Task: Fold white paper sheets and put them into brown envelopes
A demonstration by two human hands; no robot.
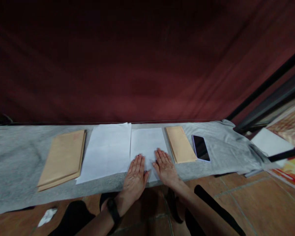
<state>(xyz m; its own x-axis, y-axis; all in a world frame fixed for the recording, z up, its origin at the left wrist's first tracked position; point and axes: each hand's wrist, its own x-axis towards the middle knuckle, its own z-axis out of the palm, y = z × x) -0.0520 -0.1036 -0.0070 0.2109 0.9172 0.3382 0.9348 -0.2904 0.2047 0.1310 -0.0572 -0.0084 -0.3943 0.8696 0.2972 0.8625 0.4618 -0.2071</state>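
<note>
My left hand (pixel 135 173) and my right hand (pixel 165 166) lie flat, fingers stretched out, side by side on the near part of a white sheet of paper (pixel 148 142). The sheet lies on a grey cloth (pixel 19 154) that covers a low table. Neither hand holds anything. A dark band circles my left wrist. A stack of white paper (pixel 107 149) lies just left of the sheet. A brown envelope (pixel 180 143) lies just right of it.
A pile of brown envelopes (pixel 62 158) lies at the left. A dark phone (pixel 201 147) rests right of the single envelope. A dark red curtain hangs behind. The floor is tiled, with a crumpled white scrap (pixel 47 217) and printed sheets (pixel 288 144) at the right.
</note>
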